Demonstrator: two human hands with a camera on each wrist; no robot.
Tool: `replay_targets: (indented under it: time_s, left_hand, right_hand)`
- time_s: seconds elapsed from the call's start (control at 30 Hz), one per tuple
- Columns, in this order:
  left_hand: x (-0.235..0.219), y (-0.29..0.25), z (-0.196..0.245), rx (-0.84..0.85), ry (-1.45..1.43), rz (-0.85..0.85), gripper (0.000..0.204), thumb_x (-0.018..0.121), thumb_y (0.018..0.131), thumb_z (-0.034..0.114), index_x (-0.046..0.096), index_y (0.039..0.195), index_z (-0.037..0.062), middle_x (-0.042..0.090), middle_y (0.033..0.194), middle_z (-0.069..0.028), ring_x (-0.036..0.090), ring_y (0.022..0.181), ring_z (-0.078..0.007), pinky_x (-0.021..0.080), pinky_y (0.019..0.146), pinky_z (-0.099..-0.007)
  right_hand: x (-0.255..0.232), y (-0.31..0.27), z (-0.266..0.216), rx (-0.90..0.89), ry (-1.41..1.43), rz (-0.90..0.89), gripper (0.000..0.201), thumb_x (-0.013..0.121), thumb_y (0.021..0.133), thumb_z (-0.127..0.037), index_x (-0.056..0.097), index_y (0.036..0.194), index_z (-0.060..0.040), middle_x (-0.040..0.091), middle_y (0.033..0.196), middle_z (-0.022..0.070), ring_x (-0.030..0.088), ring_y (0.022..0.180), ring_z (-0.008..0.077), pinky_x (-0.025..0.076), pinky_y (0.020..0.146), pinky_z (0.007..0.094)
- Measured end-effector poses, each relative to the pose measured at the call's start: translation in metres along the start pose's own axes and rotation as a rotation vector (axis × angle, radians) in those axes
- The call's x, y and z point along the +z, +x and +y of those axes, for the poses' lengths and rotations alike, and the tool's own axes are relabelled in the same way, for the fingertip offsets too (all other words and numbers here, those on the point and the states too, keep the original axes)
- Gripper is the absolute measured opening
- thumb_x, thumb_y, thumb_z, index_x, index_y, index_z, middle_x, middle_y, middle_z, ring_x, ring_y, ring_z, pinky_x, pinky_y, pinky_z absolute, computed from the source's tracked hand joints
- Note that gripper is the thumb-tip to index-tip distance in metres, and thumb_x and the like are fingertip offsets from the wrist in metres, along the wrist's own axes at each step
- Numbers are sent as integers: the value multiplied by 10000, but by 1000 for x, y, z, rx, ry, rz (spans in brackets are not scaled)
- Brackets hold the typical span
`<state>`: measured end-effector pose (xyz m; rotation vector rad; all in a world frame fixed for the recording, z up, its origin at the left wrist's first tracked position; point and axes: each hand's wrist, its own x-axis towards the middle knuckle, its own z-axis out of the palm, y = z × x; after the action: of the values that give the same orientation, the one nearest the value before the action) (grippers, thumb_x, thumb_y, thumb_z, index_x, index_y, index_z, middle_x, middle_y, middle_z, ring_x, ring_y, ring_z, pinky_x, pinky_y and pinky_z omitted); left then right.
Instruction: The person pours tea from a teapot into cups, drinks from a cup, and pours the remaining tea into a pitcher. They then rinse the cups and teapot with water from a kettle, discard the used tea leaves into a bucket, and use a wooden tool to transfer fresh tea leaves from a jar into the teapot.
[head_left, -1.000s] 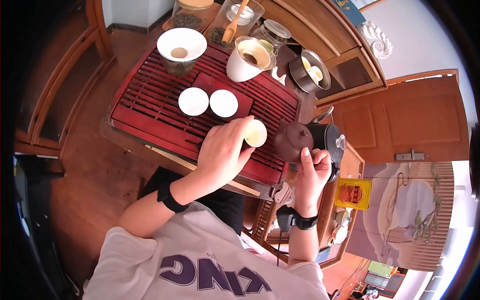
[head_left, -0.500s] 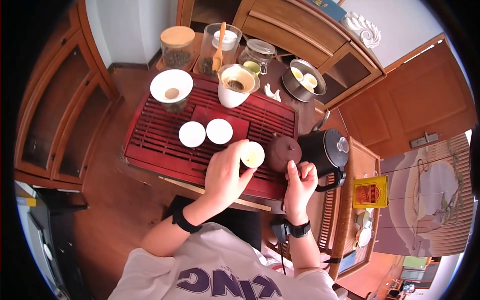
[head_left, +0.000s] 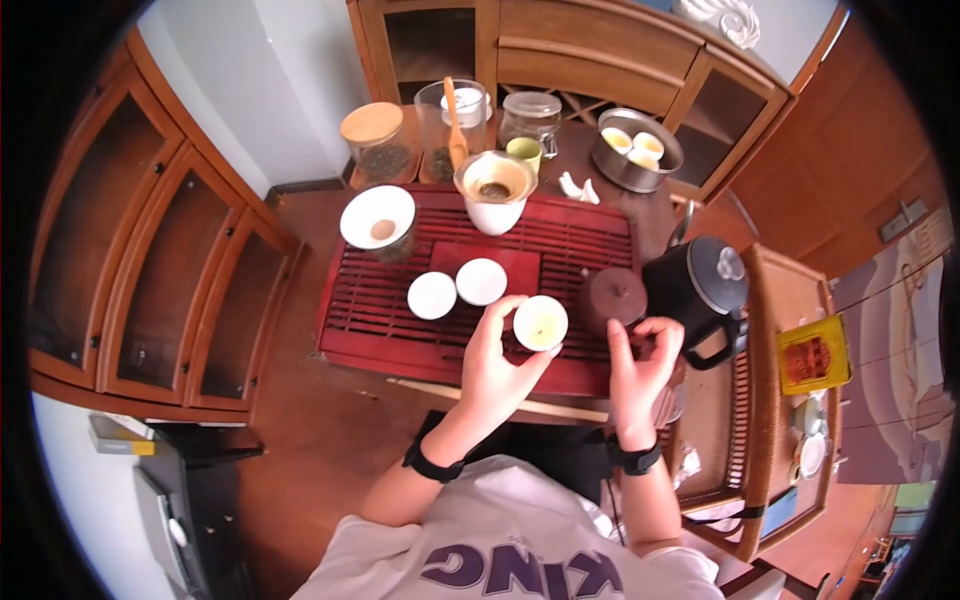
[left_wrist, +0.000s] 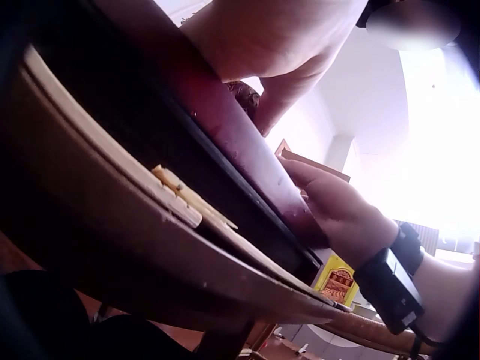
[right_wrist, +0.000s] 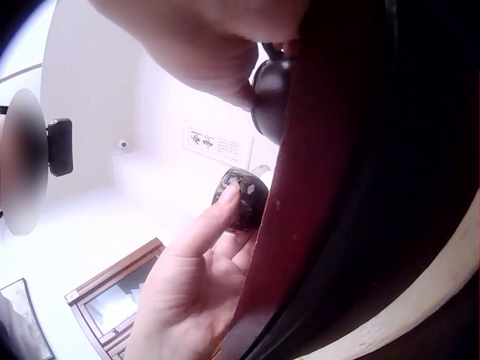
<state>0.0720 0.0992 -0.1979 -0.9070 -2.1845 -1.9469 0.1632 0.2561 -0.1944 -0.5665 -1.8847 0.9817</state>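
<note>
In the head view my left hand (head_left: 495, 370) grips a small teacup (head_left: 541, 325) by its rim, thumb on the near side. A little pale yellow liquid shows in its white bowl. Its outside looks dark and patterned in the right wrist view, where the left thumb presses on the cup (right_wrist: 240, 201). Just right of it, my right hand (head_left: 642, 375) pinches the handle side of a brown clay teapot (head_left: 612, 292), thumb uppermost. Two white-lined cups (head_left: 432, 296) stand left of the held cup on the red slatted tea tray (head_left: 400, 357).
Along the tray's back are a white funnel (head_left: 378, 215) on a glass vessel and a white pitcher (head_left: 495, 215) with a strainer. Behind stand tea jars (head_left: 372, 135) and a metal bowl (head_left: 640, 180) of cups. A black kettle (head_left: 705, 275) is close right of the teapot.
The head view has swung, so the table scene sits more level and further right. Both hands keep their hold on the teacup and the teapot, which stay close together.
</note>
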Motion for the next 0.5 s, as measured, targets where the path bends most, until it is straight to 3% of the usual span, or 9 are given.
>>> replay_targets:
  time_s: [0.13, 0.27, 0.37, 0.5]
  left_hand:
    - [-16, 0, 15, -20, -23, -58, 636, 825, 769, -34, 490, 1305, 32, 618, 1192, -82, 644, 1099, -171, 520, 965, -332]
    - [-36, 0, 32, -57, -43, -89, 641, 819, 756, -66, 484, 1294, 27, 614, 1226, -100, 636, 1123, -188, 521, 970, -336]
    - [-51, -2, 42, -80, -68, -134, 662, 823, 738, -78, 488, 1300, 26, 605, 1235, -100, 621, 1143, -189, 518, 973, -336]
    - [-66, -5, 48, -78, -9, -99, 672, 823, 726, -82, 490, 1300, 25, 604, 1227, -101, 616, 1138, -187, 515, 967, -329]
  right_hand:
    - [4, -1, 4, 43, 85, 23, 327, 830, 816, -56, 538, 960, -29, 465, 1061, 77, 500, 872, 156, 482, 738, 277]
    - [2, -1, 4, 31, 2, 11, 322, 822, 825, -58, 550, 996, -36, 469, 1111, 94, 519, 921, 178, 491, 769, 283]
    - [4, -1, 5, -63, -109, 54, 313, 783, 858, -61, 565, 1081, -49, 446, 1286, 144, 548, 1031, 233, 493, 853, 322]
    - [2, -1, -1, -12, -101, 23, 329, 757, 870, -48, 570, 1141, -51, 449, 1314, 161, 547, 1071, 266, 487, 877, 339]
